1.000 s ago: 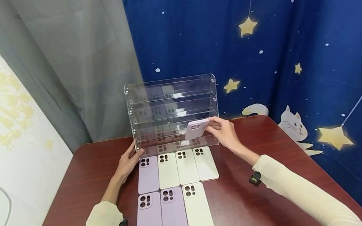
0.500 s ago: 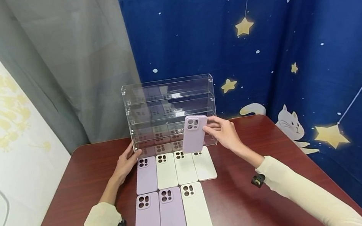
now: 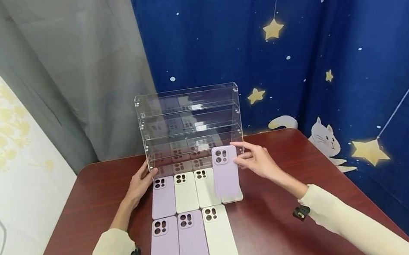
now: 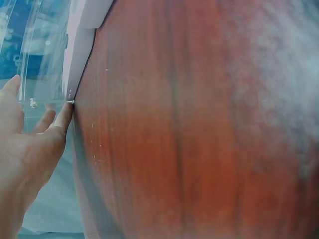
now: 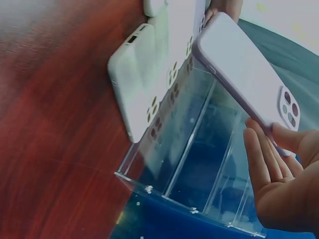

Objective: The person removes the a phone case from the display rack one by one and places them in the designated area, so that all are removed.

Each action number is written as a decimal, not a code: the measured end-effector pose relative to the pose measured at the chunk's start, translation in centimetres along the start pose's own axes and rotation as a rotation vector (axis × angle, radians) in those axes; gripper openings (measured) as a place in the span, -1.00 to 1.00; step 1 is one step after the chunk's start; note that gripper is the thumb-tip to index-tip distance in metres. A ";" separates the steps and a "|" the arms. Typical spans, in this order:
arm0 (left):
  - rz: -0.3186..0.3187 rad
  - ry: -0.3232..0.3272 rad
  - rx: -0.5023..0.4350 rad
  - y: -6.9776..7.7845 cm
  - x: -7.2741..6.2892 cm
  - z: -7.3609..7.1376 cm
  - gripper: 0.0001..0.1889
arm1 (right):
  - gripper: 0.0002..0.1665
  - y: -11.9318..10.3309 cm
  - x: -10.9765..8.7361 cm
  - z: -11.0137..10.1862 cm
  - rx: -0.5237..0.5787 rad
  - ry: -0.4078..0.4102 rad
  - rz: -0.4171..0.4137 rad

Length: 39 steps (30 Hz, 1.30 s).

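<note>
A purple phone case (image 3: 227,176) with a camera cutout hangs above the rightmost white case of the back row, its top edge up. Thumb and fingers of my right hand (image 3: 258,161) pinch it by its upper right edge, as the right wrist view also shows with the case (image 5: 244,69). My left hand (image 3: 142,184) rests against the lower left side of a clear acrylic rack (image 3: 190,123), thumb at the front corner and fingers along the side. In the left wrist view the left hand (image 4: 35,154) touches the rack's corner with its fingertips.
Cases lie in two rows before the rack: a purple one (image 3: 162,198) and white ones (image 3: 185,193) behind, two purple (image 3: 164,251) and one white (image 3: 220,236) in front. The dark red table (image 3: 274,231) runs back to a blue curtain (image 3: 194,28).
My right hand has brought the purple case down and toward me, from before the rack's lower tiers to over the back row, tilting it more upright. The left hand stays at the rack.
</note>
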State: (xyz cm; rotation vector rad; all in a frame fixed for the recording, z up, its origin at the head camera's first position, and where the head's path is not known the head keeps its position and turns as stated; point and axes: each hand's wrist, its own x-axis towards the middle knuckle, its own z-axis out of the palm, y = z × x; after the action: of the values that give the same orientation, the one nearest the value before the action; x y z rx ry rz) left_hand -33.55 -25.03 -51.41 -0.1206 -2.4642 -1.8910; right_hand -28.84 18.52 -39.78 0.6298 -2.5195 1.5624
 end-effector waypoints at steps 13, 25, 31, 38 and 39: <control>-0.018 0.004 0.005 0.2 0.0 0.0 -0.23 | -0.33 2.1 -2.3 0.0 0.018 -0.101 0.129; -0.024 0.011 -0.001 0.2 0.0 0.1 -0.23 | -0.37 3.8 -3.8 0.2 0.017 -0.183 0.163; -0.022 0.013 0.004 0.2 0.1 0.1 -0.22 | -0.36 4.6 -4.5 0.2 0.025 -0.219 0.190; -0.019 0.009 0.009 0.2 0.1 0.1 -0.21 | -0.38 6.2 -5.3 0.3 0.073 -0.300 0.250; -0.020 0.008 0.008 0.1 0.0 0.1 -0.21 | -0.38 6.3 -5.4 0.3 0.081 -0.310 0.253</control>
State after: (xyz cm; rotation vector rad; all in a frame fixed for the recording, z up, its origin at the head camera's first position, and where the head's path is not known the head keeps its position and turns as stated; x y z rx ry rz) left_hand -33.55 -24.90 -51.30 -0.0883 -2.4767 -1.8849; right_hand -26.47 22.24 -46.82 0.6266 -2.8714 1.7805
